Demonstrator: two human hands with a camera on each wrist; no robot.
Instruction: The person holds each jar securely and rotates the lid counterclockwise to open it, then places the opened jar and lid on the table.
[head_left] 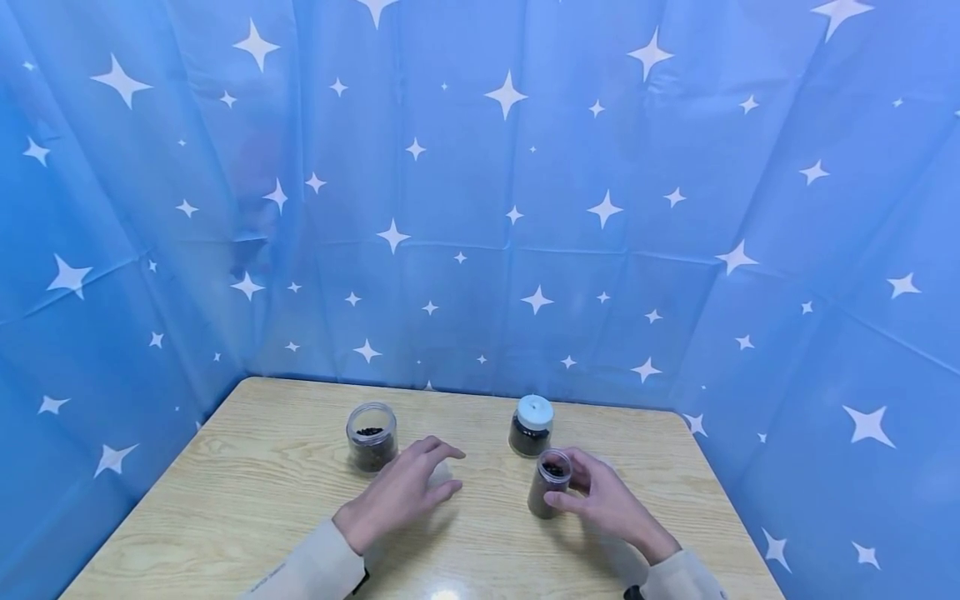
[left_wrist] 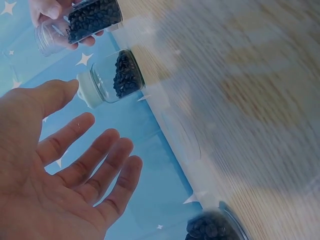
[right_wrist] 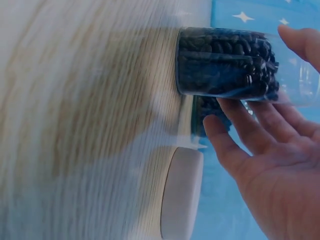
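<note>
My right hand [head_left: 611,504] holds a clear open-topped jar [head_left: 550,487] of black beans, thumb on the near side and fingers behind. In the right wrist view, the beans [right_wrist: 225,62] fill much of this jar, whose base is at the tabletop. My left hand [head_left: 401,492] hovers above the table with spread, relaxed fingers and holds nothing. A wider open jar [head_left: 372,446] with dark beans stands just beyond it on the left. Something pale and round [head_left: 441,473] shows partly behind the left hand's fingers.
A jar of black beans with a pale lid [head_left: 535,412] stands behind the held jar. A loose white lid [right_wrist: 182,195] lies beside my right hand in its wrist view. Blue star-patterned curtains [head_left: 480,208] surround the wooden table [head_left: 225,483].
</note>
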